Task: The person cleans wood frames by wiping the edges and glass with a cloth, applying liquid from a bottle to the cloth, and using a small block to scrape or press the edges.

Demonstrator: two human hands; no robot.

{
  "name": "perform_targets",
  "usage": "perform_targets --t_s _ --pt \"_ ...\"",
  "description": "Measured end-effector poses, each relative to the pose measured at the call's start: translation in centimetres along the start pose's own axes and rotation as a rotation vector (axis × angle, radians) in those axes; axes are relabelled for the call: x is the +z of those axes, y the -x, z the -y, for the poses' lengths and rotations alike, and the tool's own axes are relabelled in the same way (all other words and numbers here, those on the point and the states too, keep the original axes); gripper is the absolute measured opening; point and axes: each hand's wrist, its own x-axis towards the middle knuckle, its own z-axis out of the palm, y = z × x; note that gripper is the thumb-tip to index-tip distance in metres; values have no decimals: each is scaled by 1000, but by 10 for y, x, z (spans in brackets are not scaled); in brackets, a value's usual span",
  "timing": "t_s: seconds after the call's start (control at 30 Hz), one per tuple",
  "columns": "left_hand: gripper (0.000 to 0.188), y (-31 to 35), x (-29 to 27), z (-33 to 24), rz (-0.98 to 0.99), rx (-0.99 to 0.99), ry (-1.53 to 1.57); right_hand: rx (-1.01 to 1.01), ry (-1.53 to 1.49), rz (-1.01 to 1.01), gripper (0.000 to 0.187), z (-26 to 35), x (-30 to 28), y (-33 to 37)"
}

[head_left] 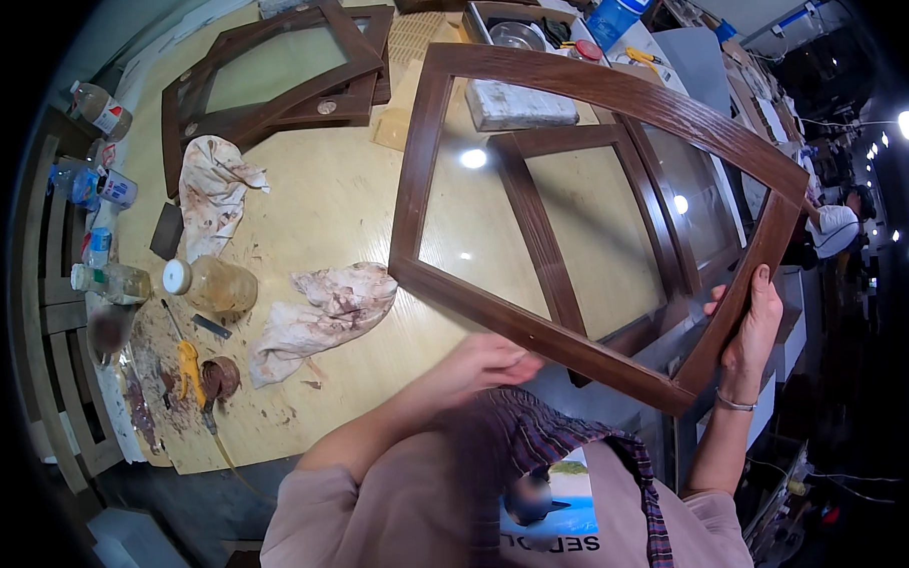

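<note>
A dark brown wooden door frame with a glass pane [608, 83] is held up tilted over the table. My right hand [754, 324] grips its right side rail, thumb and fingers on either side of the wood. My left hand [492, 361] is by the lower rail, its fingers curled and slightly blurred; whatever they may hold is hidden. Through the glass a second brown frame [538, 231] shows lying on the table, with another one beside it. To the left of the held frame's corner lies a stained white rag [325, 314].
Stacked brown frames [366, 57] lie at the far left, near another stained rag [211, 192]. A lidded jar [224, 284], a yellow-handled air blow gun [189, 368] and several bottles [103, 109] line the left side. A wrapped block [521, 106] and a blue jug [618, 13] sit at the back.
</note>
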Motion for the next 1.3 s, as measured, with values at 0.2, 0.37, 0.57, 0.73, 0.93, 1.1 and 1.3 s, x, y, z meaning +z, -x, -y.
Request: perform_targets --t_s 0.2,0.37,0.57,0.73,0.93,1.1,1.3 --pt "34 76 -73 -55 -1256 812 -1992 -30 -16 -77 40 -6 -13 28" --pt "40 54 -135 -79 -1158 940 -1261 -13 4 -131 39 -3 -9 48" --pt "23 -45 -85 -89 -1028 1349 -1266 5 5 -189 40 -5 -7 68" --pt "21 -3 -170 -66 -1315 810 -1380 17 -73 -221 39 -20 -20 70" --pt "47 -8 -108 -127 -1378 1025 -1530 59 -32 -233 40 -23 -21 74" --pt "46 -51 -101 -101 -815 870 -870 51 -12 -246 39 -20 -18 70" --pt "38 9 -113 -99 -1386 842 -2005 66 -55 -244 38 -23 -23 73"
